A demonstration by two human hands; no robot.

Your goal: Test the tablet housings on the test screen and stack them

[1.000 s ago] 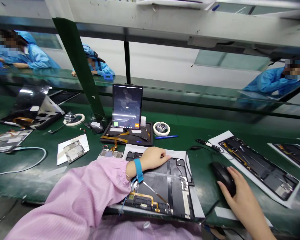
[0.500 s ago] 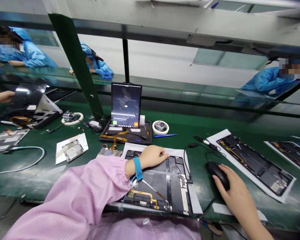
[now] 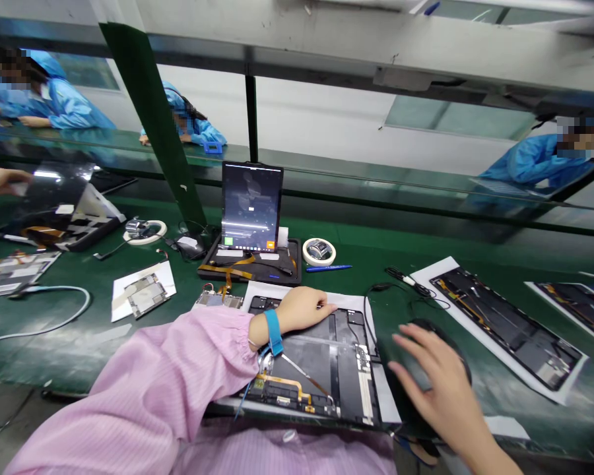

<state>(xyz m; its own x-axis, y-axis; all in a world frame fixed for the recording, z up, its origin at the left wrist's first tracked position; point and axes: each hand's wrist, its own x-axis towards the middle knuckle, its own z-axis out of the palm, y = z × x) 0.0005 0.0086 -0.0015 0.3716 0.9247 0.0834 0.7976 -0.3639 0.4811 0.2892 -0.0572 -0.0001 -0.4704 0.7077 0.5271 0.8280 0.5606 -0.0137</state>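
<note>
My left hand [image 3: 304, 309], with a blue wrist strap [image 3: 273, 332], rests on the upper part of an opened tablet [image 3: 321, 369] that has dark internals and orange flex cables. Its thumb points right; the other fingers look curled under and are mostly hidden. Off to the right, my right hand [image 3: 438, 386] is raised with its fingers spread, holding nothing. A black computer mouse [image 3: 462, 349] lies behind it, partly covered by the hand. Beyond the opened tablet, a lit tablet screen [image 3: 251, 208] stands upright in a black tray [image 3: 208, 272].
A blue pen [image 3: 329, 268] and a roll of white tape [image 3: 319, 252] lie right of the tray. Another opened tablet [image 3: 505, 330] is at right. A circuit board [image 3: 146, 295] sits on white paper at left. Co-workers in blue are behind; another person's hand [image 3: 2, 179] is far left.
My right hand has let go of the mouse and moved left, its fingers spreading. My left hand stays in place on the opened tablet.
</note>
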